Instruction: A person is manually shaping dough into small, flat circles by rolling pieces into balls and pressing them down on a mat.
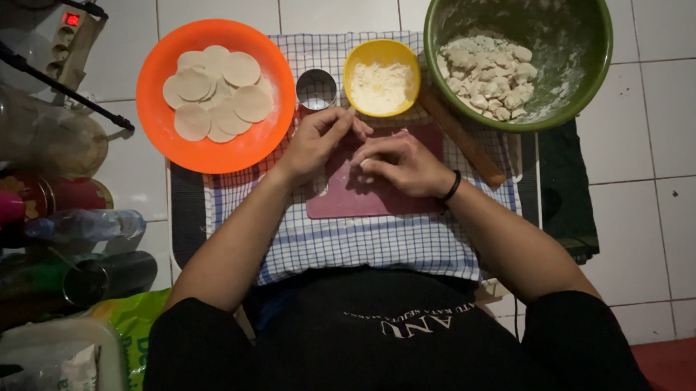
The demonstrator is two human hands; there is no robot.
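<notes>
Both hands meet over a dark red cutting board point(340, 200) on a checked cloth. My left hand point(320, 139) rests with curled fingers at the board's top left edge, just below a small metal ring cutter point(316, 89). My right hand point(404, 163), a black band on its wrist, pinches a small pale piece of dough point(369, 166) against the board. Whether the left hand also touches the dough is hidden by the fingers.
An orange plate point(261, 136) holds several round dough discs point(216, 93). A yellow bowl point(381, 78) has flour. A green bowl point(519, 48) holds dough lumps. A wooden rolling pin point(464, 140) lies right of the board. Bottles and a cup point(106, 275) crowd the left.
</notes>
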